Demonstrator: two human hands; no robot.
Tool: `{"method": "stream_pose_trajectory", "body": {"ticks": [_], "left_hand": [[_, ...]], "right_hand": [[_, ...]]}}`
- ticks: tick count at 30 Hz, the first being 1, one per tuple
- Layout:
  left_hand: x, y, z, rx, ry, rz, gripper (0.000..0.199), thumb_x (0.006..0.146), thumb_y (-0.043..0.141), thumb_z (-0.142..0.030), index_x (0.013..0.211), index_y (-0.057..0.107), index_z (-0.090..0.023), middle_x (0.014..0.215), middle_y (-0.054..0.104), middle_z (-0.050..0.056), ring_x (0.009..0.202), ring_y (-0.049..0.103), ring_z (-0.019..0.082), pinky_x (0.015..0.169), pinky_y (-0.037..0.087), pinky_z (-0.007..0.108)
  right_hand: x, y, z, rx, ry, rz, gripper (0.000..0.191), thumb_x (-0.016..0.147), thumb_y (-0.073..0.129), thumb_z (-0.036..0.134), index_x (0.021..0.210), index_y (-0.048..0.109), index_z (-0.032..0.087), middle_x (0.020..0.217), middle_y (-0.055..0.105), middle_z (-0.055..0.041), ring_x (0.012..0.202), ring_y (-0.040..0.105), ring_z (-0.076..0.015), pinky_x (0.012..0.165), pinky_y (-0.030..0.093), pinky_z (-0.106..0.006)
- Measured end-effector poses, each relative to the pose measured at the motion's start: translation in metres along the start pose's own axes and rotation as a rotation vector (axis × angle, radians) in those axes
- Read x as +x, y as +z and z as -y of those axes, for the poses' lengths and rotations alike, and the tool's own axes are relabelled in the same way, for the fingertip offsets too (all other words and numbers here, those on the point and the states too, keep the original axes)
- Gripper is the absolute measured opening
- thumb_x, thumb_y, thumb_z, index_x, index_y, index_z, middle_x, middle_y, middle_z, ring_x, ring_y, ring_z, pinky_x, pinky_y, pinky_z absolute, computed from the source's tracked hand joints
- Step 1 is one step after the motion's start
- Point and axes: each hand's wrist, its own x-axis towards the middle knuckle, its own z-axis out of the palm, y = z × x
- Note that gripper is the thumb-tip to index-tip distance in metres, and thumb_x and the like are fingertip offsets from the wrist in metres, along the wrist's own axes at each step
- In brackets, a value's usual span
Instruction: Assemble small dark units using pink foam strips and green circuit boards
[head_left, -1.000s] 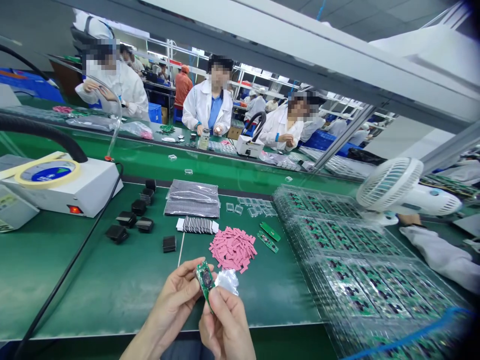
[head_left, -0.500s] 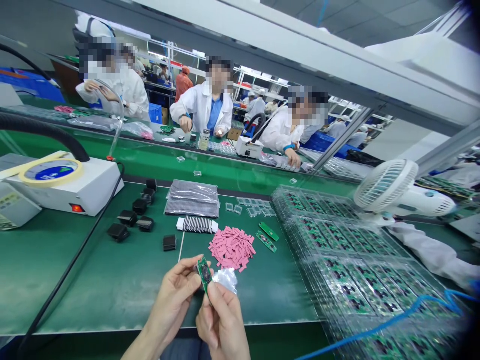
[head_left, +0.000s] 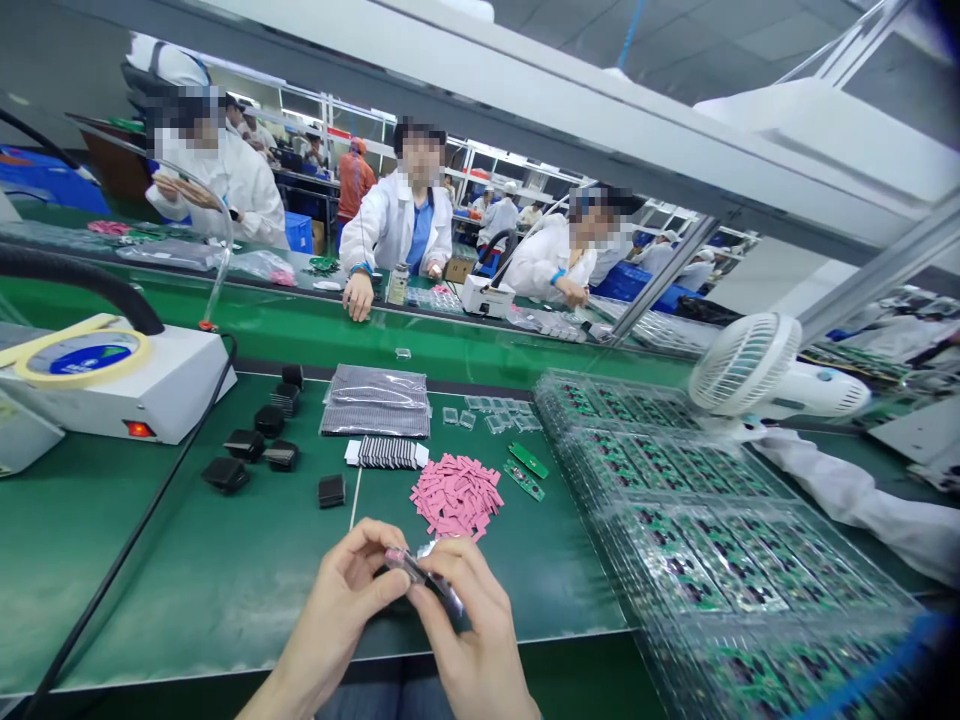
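Note:
Both my hands are low in the middle of the head view, pinching a small circuit board (head_left: 424, 576) between them. It now lies nearly edge-on, and my fingers hide most of it. A pink patch (head_left: 395, 554) shows at its left end, and a bit of clear film (head_left: 427, 548) sticks out above it. My left hand (head_left: 337, 608) holds the left end and my right hand (head_left: 472, 628) the right end. Just beyond them is a heap of pink thermal pads (head_left: 456, 496). Two green circuit boards (head_left: 525, 470) lie to its right.
Stacked clear trays of circuit boards (head_left: 720, 540) fill the right side. Left stand a white machine with a tape roll (head_left: 112, 385), black blocks (head_left: 255, 445) and a black cable (head_left: 142, 520). A white fan (head_left: 750, 365) stands right. Co-workers (head_left: 397, 220) sit across a green belt.
The board has turned from upright to nearly flat between my fingers, with pink now at its end. The crumpled film is mostly gone from view. A co-worker's hand has moved onto the far table edge.

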Motion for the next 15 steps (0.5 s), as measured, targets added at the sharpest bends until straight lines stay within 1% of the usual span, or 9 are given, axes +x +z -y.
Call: {"method": "stream_pose_trajectory", "body": {"ticks": [3,6,9,10,12,15], "left_hand": [[-0.001,-0.006,0.0,0.067,0.027,0.066,0.012,0.075,0.078,-0.022,0.085,0.07,-0.022,0.087,0.058,0.002,0.082,0.056,0.016,0.076,0.046,0.024],[-0.002,-0.009,0.003,0.139,0.14,0.114,0.005,0.078,0.076,-0.023,0.078,0.071,-0.02,0.083,0.055,0.002,0.079,0.054,0.016,0.074,0.044,0.024],[-0.001,-0.006,0.003,0.209,0.235,0.104,0.007,0.077,0.076,-0.022,0.073,0.071,-0.02,0.079,0.055,0.003,0.077,0.054,0.017,0.072,0.045,0.024],[-0.001,-0.003,0.002,0.222,0.245,0.087,0.006,0.077,0.076,-0.022,0.074,0.072,-0.02,0.079,0.056,0.003,0.077,0.054,0.017,0.072,0.045,0.024],[0.001,0.004,-0.001,0.221,0.223,0.057,0.007,0.075,0.078,-0.022,0.08,0.073,-0.021,0.082,0.058,0.003,0.079,0.056,0.018,0.072,0.046,0.024],[0.006,0.018,-0.009,0.204,0.178,0.087,0.013,0.072,0.08,-0.021,0.084,0.074,-0.023,0.085,0.062,0.004,0.082,0.059,0.02,0.075,0.049,0.026]], "right_hand": [[-0.001,0.0,-0.002,0.023,0.01,0.018,0.009,0.093,0.055,0.016,0.095,0.062,0.021,0.091,0.06,-0.0052,0.087,0.057,-0.0191,0.079,0.046,-0.032],[-0.005,-0.001,0.0,0.026,-0.006,0.002,0.009,0.092,0.057,0.016,0.093,0.064,0.021,0.089,0.061,-0.005,0.085,0.056,-0.0196,0.077,0.045,-0.033],[-0.008,0.0,0.001,0.068,-0.021,-0.043,0.008,0.091,0.059,0.017,0.091,0.066,0.021,0.085,0.062,-0.0047,0.082,0.055,-0.0197,0.075,0.044,-0.033],[-0.008,0.001,0.001,0.112,-0.005,-0.068,0.007,0.09,0.06,0.017,0.09,0.066,0.021,0.085,0.062,-0.0046,0.082,0.056,-0.0195,0.075,0.044,-0.033],[-0.007,0.004,-0.003,0.261,0.053,-0.146,0.003,0.089,0.063,0.021,0.088,0.066,0.021,0.086,0.061,-0.0042,0.082,0.057,-0.019,0.074,0.045,-0.031],[-0.006,0.008,-0.013,0.55,0.117,-0.275,0.007,0.087,0.067,0.029,0.088,0.066,0.022,0.087,0.061,-0.0032,0.084,0.058,-0.0184,0.076,0.048,-0.03]]}}
